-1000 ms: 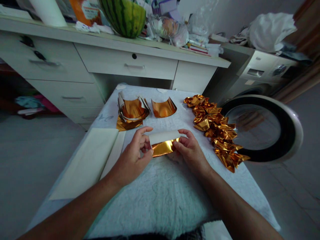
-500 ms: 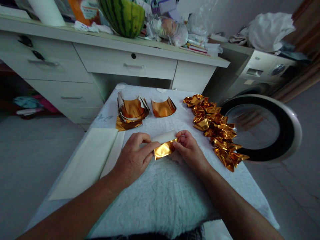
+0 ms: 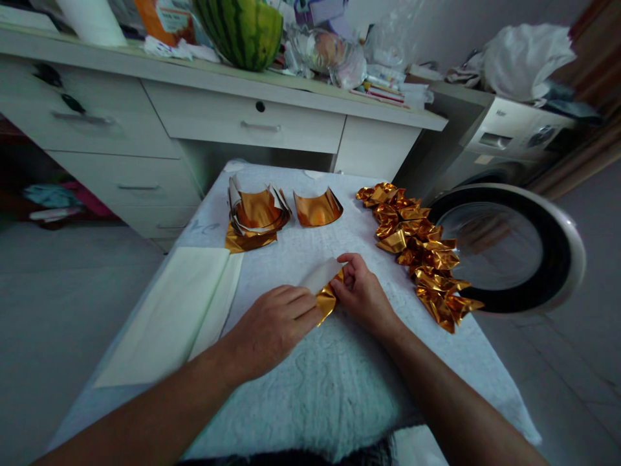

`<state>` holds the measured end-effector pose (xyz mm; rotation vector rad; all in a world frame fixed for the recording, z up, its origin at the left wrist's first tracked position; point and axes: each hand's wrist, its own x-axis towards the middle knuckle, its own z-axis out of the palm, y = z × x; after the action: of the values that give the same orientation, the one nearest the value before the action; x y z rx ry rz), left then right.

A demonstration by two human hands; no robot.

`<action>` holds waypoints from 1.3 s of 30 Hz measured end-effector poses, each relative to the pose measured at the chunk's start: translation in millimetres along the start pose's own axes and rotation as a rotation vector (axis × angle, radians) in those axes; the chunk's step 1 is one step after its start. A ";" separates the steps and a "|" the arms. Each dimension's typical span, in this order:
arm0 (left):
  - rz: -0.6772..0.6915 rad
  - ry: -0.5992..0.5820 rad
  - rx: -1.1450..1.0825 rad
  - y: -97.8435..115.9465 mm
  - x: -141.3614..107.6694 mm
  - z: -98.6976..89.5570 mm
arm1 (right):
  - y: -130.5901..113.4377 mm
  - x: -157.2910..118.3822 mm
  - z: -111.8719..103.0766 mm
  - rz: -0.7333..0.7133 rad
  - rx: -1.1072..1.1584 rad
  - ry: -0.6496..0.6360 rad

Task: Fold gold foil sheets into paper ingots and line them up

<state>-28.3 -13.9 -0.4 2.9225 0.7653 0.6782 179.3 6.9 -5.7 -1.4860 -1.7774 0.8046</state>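
Between my hands, above the cloth-covered table, is a sheet of gold foil paper (image 3: 326, 304) with a white back, partly folded over. My left hand (image 3: 279, 327) grips its left end, fingers closed and covering that edge. At the right end, my right hand (image 3: 358, 288) pinches the paper between thumb and fingers. Beyond them lies a single curled gold sheet (image 3: 318, 210). To its left sits a stack of curled gold sheets (image 3: 259, 210). Along the table's right side runs a heap of folded, crinkled gold foil pieces (image 3: 417, 252).
White paper sheets (image 3: 160, 317) lie on the table's left side. A white desk (image 3: 252, 126) stands behind, with a cut watermelon (image 3: 240, 32) and plastic bags on top. The open round door (image 3: 507, 246) of a washing machine (image 3: 514, 133) sits close to the table's right edge.
My left hand has moved down and slightly right, its fingers curling over the foil paper's left end. The gold strip now tilts and shows less of its face. My right hand stays nearly in place.
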 end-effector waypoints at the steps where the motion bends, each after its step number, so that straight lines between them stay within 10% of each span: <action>1: 0.001 -0.023 0.005 0.9 -0.5 1.5 | -0.4 0.1 -0.3 -0.016 -0.066 0.008; 15: 0.000 -0.031 -0.013 4.6 -0.1 11.2 | 2.5 1.7 -0.5 -0.121 -0.409 0.083; 39: -0.332 0.001 -0.251 2.8 1.9 5.5 | -16.8 -10.4 -20.2 -0.358 -0.277 -0.443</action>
<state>-23.2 -15.2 -4.1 2.4921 1.0477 0.6847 187.4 -5.3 18.4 -1.1519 -2.4844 0.7624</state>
